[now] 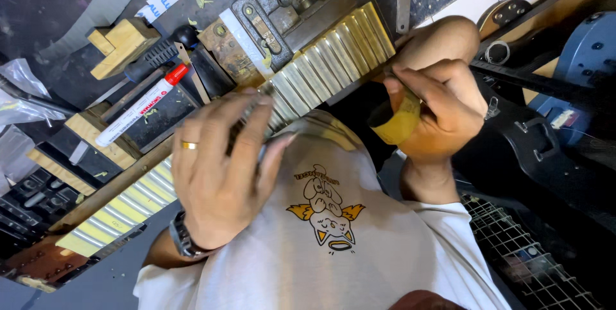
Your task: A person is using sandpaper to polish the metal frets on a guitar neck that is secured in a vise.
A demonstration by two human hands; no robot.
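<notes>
Shirt [333,246] white with cartoon print, nearest | left hand [221,169] fingers spread flat on guitar neck [308,72], covering its middle frets | right hand [436,108] closed on yellow tape roll [398,124] beside neck | neck masked in yellow strips, frets bare | marker [141,104], wood blocks [119,43], vise [295,2] on table [77,2] beyond

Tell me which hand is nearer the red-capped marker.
Left. The left hand rests on the fretboard, just beside the red-capped marker; the right hand holds yellow tape farther away.
</notes>
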